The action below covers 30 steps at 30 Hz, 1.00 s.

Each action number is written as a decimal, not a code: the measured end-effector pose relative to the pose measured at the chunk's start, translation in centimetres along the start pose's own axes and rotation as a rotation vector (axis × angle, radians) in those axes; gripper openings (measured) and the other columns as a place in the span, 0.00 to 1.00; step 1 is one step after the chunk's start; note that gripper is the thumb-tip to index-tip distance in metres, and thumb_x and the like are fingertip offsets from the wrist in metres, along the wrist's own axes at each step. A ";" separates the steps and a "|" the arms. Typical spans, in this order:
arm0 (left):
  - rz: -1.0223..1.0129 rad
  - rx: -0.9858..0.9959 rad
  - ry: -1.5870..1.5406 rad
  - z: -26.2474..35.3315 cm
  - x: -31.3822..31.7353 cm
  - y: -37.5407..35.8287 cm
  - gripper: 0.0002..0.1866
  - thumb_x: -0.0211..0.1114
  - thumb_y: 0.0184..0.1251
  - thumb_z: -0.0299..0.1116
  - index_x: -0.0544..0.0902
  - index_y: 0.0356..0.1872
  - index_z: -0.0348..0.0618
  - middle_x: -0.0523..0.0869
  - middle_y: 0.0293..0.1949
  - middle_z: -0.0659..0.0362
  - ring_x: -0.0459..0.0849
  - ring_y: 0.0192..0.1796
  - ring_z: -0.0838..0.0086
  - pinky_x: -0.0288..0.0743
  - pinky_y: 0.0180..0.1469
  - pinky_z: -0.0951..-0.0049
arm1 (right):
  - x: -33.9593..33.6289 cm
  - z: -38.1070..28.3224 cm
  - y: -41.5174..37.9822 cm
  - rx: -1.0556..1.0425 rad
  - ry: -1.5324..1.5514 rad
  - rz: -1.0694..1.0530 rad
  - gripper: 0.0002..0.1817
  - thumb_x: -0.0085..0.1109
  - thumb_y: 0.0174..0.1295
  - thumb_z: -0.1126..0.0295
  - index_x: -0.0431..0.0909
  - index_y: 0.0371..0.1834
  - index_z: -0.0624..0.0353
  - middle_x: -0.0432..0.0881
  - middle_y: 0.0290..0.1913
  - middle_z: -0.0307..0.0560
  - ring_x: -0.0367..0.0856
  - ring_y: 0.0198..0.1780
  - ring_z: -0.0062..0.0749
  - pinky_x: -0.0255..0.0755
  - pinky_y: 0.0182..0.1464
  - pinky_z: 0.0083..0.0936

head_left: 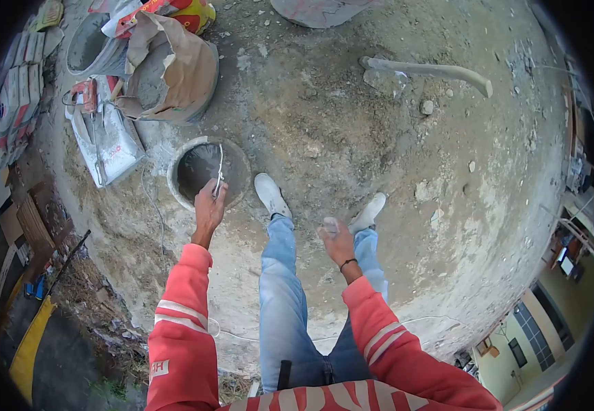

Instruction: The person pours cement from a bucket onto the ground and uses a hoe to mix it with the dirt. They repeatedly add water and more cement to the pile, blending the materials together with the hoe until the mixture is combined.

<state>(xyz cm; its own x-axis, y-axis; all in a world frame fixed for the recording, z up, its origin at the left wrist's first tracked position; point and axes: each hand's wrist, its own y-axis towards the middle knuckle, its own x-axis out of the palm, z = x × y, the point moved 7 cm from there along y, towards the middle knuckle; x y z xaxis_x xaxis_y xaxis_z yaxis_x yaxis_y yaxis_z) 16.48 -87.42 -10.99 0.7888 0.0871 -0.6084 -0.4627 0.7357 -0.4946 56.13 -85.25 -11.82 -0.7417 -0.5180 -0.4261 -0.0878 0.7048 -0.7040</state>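
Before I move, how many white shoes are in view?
2. The left shoe is just right of the bucket; the right shoe is farther right, just beyond the right hand. Both toes show.

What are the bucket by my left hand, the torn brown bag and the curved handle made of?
Bucket: dull, perhaps plastic by its thick rim, though grey residue coats it. Bag: matte paper, creased and ragged-edged. Handle: probably bare wood, pale, bluntly cut.
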 end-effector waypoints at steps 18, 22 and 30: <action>-0.358 0.131 -0.073 34.1 29.2 -25.0 0.21 0.58 0.75 0.46 0.84 0.29 0.37 0.80 0.23 0.43 0.79 0.28 0.44 0.71 0.34 0.53 | -27.7 21.6 -4.6 0.381 -0.047 0.191 0.43 0.71 0.58 0.56 0.64 0.70 0.74 0.78 0.62 0.70 0.79 0.64 0.56 0.69 0.68 0.41; -0.373 0.124 -0.120 36.7 33.0 -23.4 0.21 0.61 0.73 0.46 0.84 0.29 0.37 0.81 0.24 0.41 0.80 0.30 0.43 0.72 0.35 0.52 | -31.6 23.6 -5.9 0.402 -0.213 0.356 0.43 0.71 0.58 0.58 0.63 0.69 0.75 0.78 0.61 0.72 0.80 0.62 0.57 0.72 0.66 0.41; -0.133 0.290 -0.010 36.7 32.6 -18.0 0.21 0.65 0.67 0.46 0.85 0.25 0.36 0.84 0.25 0.44 0.83 0.33 0.47 0.69 0.43 0.51 | -26.2 14.7 -0.2 0.401 0.539 0.228 0.34 0.66 0.62 0.70 0.60 0.66 0.74 0.81 0.50 0.62 0.87 0.37 0.44 0.86 0.27 0.32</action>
<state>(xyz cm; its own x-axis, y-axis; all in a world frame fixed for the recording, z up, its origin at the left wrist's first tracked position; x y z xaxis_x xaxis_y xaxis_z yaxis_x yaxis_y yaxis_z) 65.41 -73.21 0.85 0.8396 -0.0171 -0.5430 -0.2217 0.9017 -0.3711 85.31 -78.99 -8.84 -0.9473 0.0064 -0.3204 0.2839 0.4804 -0.8298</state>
